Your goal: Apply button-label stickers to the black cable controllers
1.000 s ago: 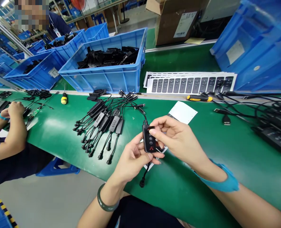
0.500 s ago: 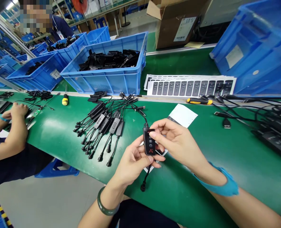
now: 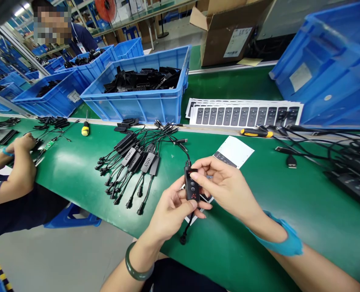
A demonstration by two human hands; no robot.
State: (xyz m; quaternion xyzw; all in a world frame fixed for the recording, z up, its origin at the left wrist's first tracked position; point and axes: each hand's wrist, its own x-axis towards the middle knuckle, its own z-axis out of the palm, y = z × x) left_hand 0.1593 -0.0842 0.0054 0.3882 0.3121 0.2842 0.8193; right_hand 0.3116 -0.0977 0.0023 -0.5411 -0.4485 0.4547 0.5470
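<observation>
Black rectangular plastic controller held two-handed

The bare left hand wraps round its lower end; the bare right hand clamps its upper end, thumb against the face. It's up above the glossy green tabletop, black cable dangling below. To its left lie dark cabled boxes; beyond, a blue plastic crate holds black parts.

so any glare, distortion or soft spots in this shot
Head view: pale glare on the green tabletop, left of the cabled modules; head view: the rightmost blue crate looks stretched, likely lens distortion; head view: the black controllers at the right edge look soft, but the held controller shows a legible plus symbol.
</observation>
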